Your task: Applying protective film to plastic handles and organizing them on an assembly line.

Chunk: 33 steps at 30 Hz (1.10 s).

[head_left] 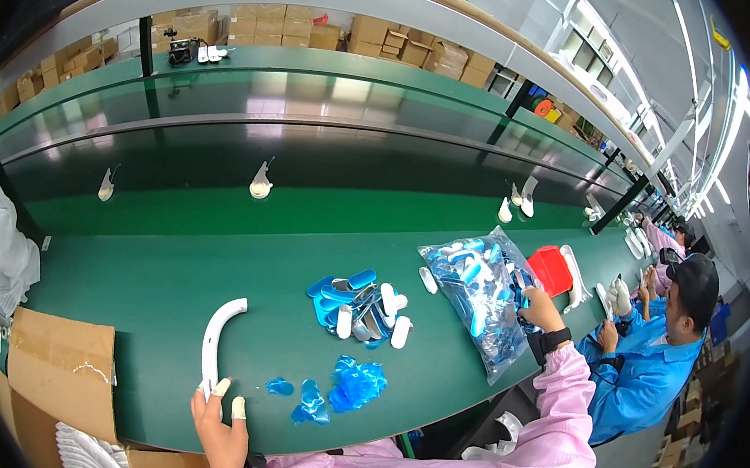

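Left fingers [221, 387] at curved piece's [211, 345] end

Pink sleeves [566, 386] meet black wristbands [550, 342] (two left fingers [238, 423] wear pale caps [238, 406]).

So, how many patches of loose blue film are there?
3: a small patch nearest the left hand, a medium patch beside it, and a large patch farthest right. Layers may hide more.

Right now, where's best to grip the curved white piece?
Probably the straighter lower end of the curved white piece, from the near side: that end lies closest, with the left hand at it, while the far end bends right.
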Tool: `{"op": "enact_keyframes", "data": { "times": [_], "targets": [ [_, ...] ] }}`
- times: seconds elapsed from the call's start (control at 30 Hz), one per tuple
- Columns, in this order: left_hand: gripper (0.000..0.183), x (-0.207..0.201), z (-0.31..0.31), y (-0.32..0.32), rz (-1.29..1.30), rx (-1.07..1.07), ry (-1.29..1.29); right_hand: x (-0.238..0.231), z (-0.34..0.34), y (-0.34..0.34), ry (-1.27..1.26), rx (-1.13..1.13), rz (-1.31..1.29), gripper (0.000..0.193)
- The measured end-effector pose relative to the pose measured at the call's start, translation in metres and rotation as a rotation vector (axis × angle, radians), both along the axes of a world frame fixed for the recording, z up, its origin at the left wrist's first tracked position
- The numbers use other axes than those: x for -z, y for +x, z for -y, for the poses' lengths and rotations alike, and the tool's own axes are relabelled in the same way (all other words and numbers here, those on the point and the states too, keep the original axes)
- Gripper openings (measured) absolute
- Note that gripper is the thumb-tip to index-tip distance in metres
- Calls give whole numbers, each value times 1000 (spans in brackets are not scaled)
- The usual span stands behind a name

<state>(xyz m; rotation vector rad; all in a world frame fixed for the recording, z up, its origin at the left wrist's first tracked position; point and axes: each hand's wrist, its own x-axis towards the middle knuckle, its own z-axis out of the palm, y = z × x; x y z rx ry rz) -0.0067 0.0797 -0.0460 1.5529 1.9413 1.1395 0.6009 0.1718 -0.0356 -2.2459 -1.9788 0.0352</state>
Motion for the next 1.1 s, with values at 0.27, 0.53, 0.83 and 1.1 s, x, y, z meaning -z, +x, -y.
{"op": "enact_keyframes", "data": {
  "times": [0.27, 0.53, 0.83, 1.1],
  "targets": [
    [30, -2, -1, -2, -4, 2, -31, 9, -28, 13, -285, 170, 135, 104],
    [30, 2, 0, -4, -9, -3, -8, -36, -33, 1, -711, 80, -22, 119],
    [30, 1, -3, -6, 1, 2, -28, -3, -17, 6, -383, 133, 166, 105],
    [30, 4, -3, -11, 4, 11, -13, 2, -22, -8, -203, 173, 302, 80]
  ]
}}
